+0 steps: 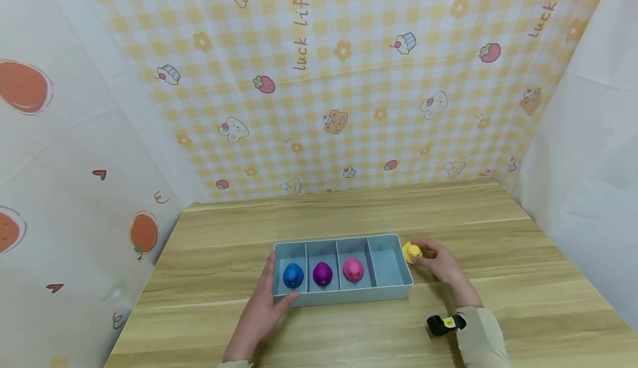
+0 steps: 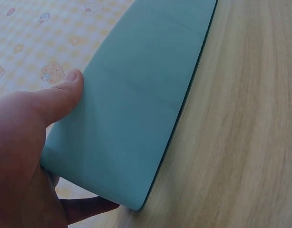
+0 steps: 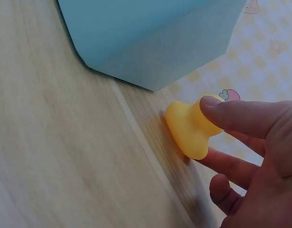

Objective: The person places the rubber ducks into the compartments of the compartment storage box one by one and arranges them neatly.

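Note:
A light blue-grey box [image 1: 349,296] with several compartments in a row sits on the table. From the left, its compartments hold a blue toy duck [image 1: 293,275], a purple toy duck [image 1: 322,274] and a pink toy duck [image 1: 353,269]; the rightmost one has no duck. My left hand [image 1: 264,305] holds the box's left end, thumb at the front rim and fingers along the end wall. Just outside the right end, my right hand [image 1: 441,262] pinches a yellow toy duck [image 3: 191,126] between thumb and fingers. In the right wrist view the duck is low, close over the wood.
The wooden table [image 1: 349,335] runs back to a yellow checked cloth [image 1: 344,96]. White cloth [image 1: 588,152] hangs at the right, and a printed white cloth [image 1: 89,152] at the left. A black strap [image 1: 446,323] is round the right wrist.

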Motion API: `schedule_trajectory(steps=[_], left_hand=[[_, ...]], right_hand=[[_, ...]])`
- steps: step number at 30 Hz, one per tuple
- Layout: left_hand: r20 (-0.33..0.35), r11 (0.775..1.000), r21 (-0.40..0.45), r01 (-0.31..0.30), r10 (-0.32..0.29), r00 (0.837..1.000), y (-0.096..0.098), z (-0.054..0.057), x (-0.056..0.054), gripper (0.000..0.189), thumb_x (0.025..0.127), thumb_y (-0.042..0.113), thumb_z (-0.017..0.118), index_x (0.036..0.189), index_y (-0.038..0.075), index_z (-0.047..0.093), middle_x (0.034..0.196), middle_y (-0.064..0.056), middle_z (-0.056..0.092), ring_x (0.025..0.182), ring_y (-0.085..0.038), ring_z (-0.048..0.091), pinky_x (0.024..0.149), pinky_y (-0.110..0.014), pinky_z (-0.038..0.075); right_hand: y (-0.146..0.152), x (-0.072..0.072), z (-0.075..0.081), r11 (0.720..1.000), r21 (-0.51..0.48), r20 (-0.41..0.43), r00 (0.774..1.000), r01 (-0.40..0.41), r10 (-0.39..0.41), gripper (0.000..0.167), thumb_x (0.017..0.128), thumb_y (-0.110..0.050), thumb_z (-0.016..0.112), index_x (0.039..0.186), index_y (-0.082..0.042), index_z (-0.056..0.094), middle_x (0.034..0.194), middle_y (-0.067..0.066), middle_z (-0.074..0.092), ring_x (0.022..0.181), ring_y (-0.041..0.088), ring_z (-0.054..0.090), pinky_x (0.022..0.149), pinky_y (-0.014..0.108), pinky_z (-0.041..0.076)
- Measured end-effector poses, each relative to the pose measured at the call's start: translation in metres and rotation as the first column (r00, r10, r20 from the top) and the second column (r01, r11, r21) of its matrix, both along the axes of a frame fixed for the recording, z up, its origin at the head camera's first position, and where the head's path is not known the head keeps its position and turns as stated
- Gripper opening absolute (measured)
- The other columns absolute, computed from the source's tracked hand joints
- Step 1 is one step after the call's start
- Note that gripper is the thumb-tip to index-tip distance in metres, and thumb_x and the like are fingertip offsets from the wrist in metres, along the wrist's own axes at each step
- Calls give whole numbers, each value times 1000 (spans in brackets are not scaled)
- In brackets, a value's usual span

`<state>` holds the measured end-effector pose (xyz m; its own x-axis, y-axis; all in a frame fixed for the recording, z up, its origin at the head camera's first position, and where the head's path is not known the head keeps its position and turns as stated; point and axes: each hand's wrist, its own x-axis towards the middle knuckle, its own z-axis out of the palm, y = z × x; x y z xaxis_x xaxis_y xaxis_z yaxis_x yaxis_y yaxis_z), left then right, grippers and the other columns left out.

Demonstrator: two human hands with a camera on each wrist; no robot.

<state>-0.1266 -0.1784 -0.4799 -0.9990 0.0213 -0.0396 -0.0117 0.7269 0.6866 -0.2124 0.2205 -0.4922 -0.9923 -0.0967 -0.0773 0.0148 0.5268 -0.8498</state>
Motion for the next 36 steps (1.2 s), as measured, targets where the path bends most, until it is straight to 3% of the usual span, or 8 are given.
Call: schedule_trajectory(steps=[6,11,22,29,36], left_hand=[[6,1000,1,-4,4,1000,0,0,0,96,88,46,64,155,27,-2,162,-8,6,143,-41,22,110,-59,29],[8,1000,0,-2,2,1000,0,0,0,96,88,46,64,155,27,-2,162,-9,7,142,-41,23,109,-59,30],[3,1000,9,1,-1,1000,0,1,0,95,89,44,64,155,25,-2,162,-9,6,142,-41,22,110,-59,28],[9,1000,17,0,0,1000,0,2,0,95,89,43,64,155,26,-2,162,-9,6,143,-41,22,110,-59,28],[11,1000,16,-2,2,1000,0,1,0,95,89,43,64,155,28,-3,162,-8,5,143,-41,21,109,-60,29]], right_hand=[[0,2,5,999,10,-29,999,33,-33,45,89,-16,68,128,1,56,129,24,56,108,33,55,80,29,47],[2,4,11,999,10,-56,997,48,-48,46,88,-19,69,128,0,57,128,24,57,104,29,50,78,27,40],[2,10,29,998,-14,-84,995,59,-60,48,89,-28,69,130,-7,57,122,21,59,74,16,37,57,24,33],[-4,14,42,998,3,-101,993,59,-58,49,88,-32,69,129,-8,58,121,20,60,78,18,37,57,25,31],[-14,23,55,999,-42,-134,991,24,-29,44,87,-31,71,125,-10,61,117,14,62,85,21,37,54,26,30]])
